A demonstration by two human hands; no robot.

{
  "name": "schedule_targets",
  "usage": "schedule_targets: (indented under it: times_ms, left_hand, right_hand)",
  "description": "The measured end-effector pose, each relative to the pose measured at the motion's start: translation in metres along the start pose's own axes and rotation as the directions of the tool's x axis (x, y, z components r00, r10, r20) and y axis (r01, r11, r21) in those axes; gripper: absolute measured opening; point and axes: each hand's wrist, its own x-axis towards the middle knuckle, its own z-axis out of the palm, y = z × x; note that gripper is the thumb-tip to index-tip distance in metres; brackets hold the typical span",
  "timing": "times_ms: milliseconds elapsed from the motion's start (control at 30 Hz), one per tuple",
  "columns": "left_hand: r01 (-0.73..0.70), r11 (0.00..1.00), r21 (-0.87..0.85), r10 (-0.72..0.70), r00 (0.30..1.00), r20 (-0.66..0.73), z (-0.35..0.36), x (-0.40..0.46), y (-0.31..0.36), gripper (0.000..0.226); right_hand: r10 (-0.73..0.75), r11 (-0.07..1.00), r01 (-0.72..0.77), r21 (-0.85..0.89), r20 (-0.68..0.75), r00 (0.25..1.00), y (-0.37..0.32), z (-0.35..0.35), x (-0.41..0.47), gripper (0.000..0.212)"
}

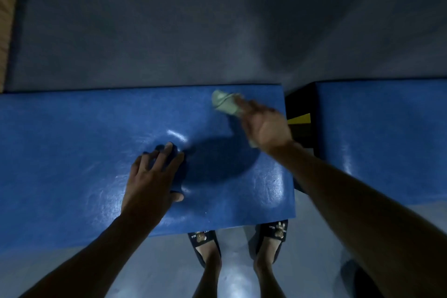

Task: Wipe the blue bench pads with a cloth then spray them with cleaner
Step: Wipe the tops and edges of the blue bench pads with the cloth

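A wide blue bench pad [72, 147] fills the middle of the head view. My left hand [152, 176] lies flat on it with fingers spread, pressing a dent into the padding. My right hand [263, 126] is closed on a pale green cloth [225, 101] near the pad's far right corner. The cloth sticks out ahead of the fingers and touches the pad; hand and cloth are blurred. A second blue pad [387, 143] sits to the right, across a gap. No spray bottle is in view.
A dark gap with a yellow piece [300, 118] separates the two pads. A grey wall [193, 26] rises behind them. My feet in black slippers [273, 232] stand on the grey floor at the near edge. A wooden strip [6, 19] runs along the far left.
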Motion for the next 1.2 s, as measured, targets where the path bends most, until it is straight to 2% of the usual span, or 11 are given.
schedule_targets:
  times_ms: [67, 133, 167, 267, 333, 400, 567, 700, 967, 1067, 1200]
  left_hand:
    - [-0.008, 1.000, 0.001, 0.008, 1.000, -0.011, 0.000, 0.000, 0.000, 0.112]
    - [-0.008, 1.000, -0.002, 0.008, 1.000, -0.018, 0.001, 0.000, 0.000, 0.111]
    - [-0.005, 1.000, -0.006, 0.005, 1.000, -0.017, 0.001, 0.000, 0.000, 0.111]
    - [-0.017, 1.000, -0.011, 0.017, 1.000, -0.013, 0.002, 0.000, 0.001, 0.111]
    - [-0.018, 1.000, 0.003, 0.018, 1.000, 0.000, 0.002, 0.000, 0.001, 0.110]
    - [-0.007, 1.000, -0.006, 0.008, 1.000, 0.003, 0.003, 0.000, 0.000, 0.108]
    - [-0.006, 1.000, -0.027, 0.006, 1.000, 0.001, 0.001, -0.001, 0.000, 0.108]
    - [-0.003, 0.999, -0.036, 0.003, 1.000, -0.019, 0.001, -0.001, 0.001, 0.110]
    - [-0.008, 1.000, -0.001, 0.008, 1.000, 0.002, 0.004, 0.001, 0.001, 0.113]
    - [0.006, 1.000, 0.007, -0.007, 1.000, 0.011, 0.003, 0.001, 0.005, 0.114]
    - [0.025, 1.000, -0.001, -0.025, 1.000, 0.000, 0.003, -0.001, 0.008, 0.112]
  right_hand:
    - [0.316, 0.946, -0.316, 0.072, 0.004, 0.949, 0.044, -0.011, 0.001, 0.044]
    - [0.646, 0.749, -0.647, 0.145, 0.058, 0.761, 0.068, -0.018, 0.002, 0.040]
    - [0.724, 0.661, -0.726, 0.189, 0.095, 0.684, 0.066, -0.018, 0.003, 0.039]
    - [0.818, 0.507, -0.778, 0.372, 0.077, 0.570, 0.041, -0.012, 0.005, 0.033]
    - [0.857, 0.461, -0.781, 0.422, 0.017, 0.515, 0.025, -0.006, -0.002, 0.034]
    - [0.844, 0.501, -0.748, 0.435, -0.052, 0.534, 0.012, -0.005, -0.019, 0.044]
    - [0.666, 0.685, -0.579, 0.442, -0.057, 0.744, -0.011, -0.009, -0.090, 0.048]
    - [0.617, 0.716, -0.576, 0.394, 0.026, 0.786, -0.014, -0.010, -0.110, 0.046]
    - [0.594, 0.709, -0.515, 0.482, -0.014, 0.804, 0.043, 0.006, 0.002, 0.050]
    - [0.549, 0.700, -0.436, 0.566, -0.035, 0.835, 0.038, 0.007, -0.044, 0.047]
    - [0.596, 0.575, -0.571, 0.586, 0.178, 0.783, 0.002, 0.004, -0.163, 0.046]
